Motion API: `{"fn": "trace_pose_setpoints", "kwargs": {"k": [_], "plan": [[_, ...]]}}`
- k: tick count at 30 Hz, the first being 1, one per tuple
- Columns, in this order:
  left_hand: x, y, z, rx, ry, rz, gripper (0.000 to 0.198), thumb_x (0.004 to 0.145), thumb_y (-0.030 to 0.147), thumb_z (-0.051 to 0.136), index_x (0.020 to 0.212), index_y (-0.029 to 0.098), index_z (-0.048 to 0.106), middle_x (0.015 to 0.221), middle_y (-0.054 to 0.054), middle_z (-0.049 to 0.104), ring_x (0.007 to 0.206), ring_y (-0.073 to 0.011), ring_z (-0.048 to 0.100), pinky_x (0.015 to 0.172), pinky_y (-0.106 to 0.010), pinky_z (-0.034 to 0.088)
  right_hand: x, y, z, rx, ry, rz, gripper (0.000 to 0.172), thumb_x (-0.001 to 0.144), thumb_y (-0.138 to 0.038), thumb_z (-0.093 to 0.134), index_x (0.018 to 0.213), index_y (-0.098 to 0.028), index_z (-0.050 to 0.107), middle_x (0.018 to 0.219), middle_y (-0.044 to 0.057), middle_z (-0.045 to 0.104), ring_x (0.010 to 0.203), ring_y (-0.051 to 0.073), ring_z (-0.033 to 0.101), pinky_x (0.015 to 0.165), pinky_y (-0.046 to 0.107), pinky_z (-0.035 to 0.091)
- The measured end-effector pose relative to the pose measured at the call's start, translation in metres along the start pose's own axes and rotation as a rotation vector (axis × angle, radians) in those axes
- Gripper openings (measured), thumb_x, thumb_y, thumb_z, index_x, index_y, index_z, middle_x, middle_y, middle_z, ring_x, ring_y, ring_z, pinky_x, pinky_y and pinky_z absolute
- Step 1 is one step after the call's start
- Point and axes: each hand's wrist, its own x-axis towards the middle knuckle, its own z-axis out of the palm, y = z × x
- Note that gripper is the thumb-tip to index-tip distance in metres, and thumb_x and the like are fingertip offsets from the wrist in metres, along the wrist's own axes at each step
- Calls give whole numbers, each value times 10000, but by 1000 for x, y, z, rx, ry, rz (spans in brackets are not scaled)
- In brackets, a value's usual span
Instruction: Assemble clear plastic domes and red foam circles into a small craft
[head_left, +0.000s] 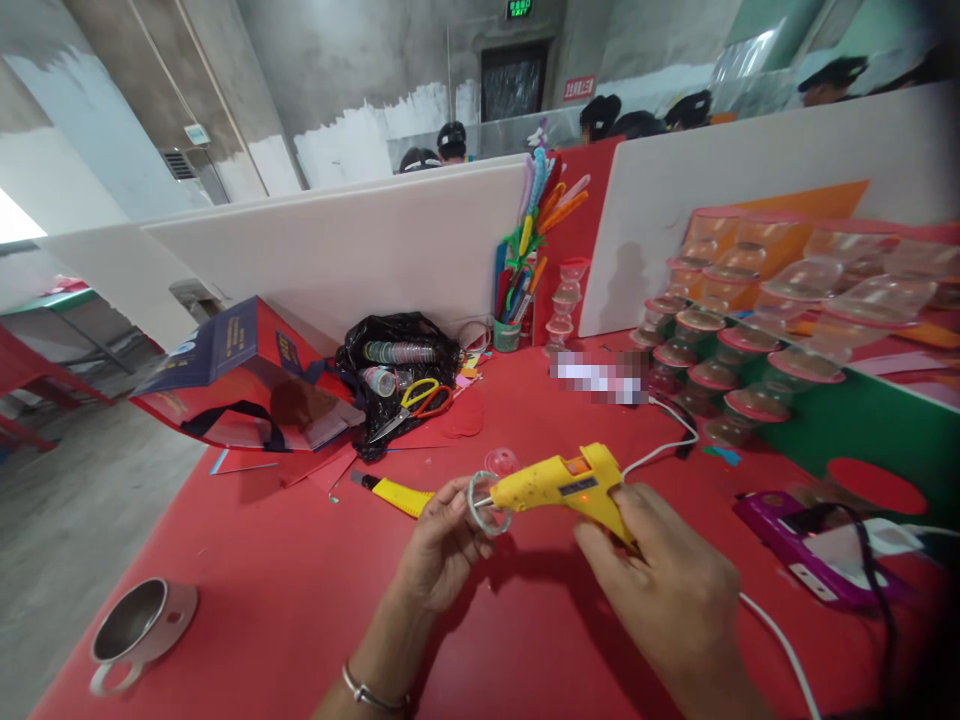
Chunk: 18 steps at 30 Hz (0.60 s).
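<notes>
My right hand [664, 575] grips a yellow hot glue gun [566, 485] by its handle, nozzle pointing left. Its tip touches a small clear plastic ring or cup rim [487, 503] that my left hand [442, 540] pinches between thumb and fingers. Both hands hover over the red table [262, 600]. A white cord [772, 635] runs from the gun toward the right. A bracelet sits on my left wrist.
A yellow utility knife [394, 493], scissors [416, 403] on a black bag [397, 375], a red-and-blue paper bag [240, 385] and a metal cup [142, 625] lie left. Rows of clear cups with pink rims [720, 350] stand right, near a purple phone [810, 550]. White partitions [360, 250] stand behind; other people sit beyond them.
</notes>
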Motion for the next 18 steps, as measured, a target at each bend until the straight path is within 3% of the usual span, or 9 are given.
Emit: {"fn": "trace_pose_setpoints", "kwargs": {"k": [9, 18], "plan": [[2, -1, -5, -16, -16, 10, 360, 785, 280, 771, 1094, 122, 675, 899, -66, 729, 725, -145, 711, 557, -179, 542, -4, 3, -2, -1, -8, 3, 99, 906, -219, 503, 837, -192, 568, 656, -13, 555, 558, 137, 515, 553, 267, 372], [1, -2, -3, 22, -10, 4, 341, 786, 299, 771, 1065, 127, 677, 794, -52, 712, 694, -134, 697, 550, -164, 520, 0, 0, 0, 7, 23, 8, 51, 877, -210, 544, 836, -196, 570, 625, -29, 526, 536, 127, 489, 540, 262, 367]]}}
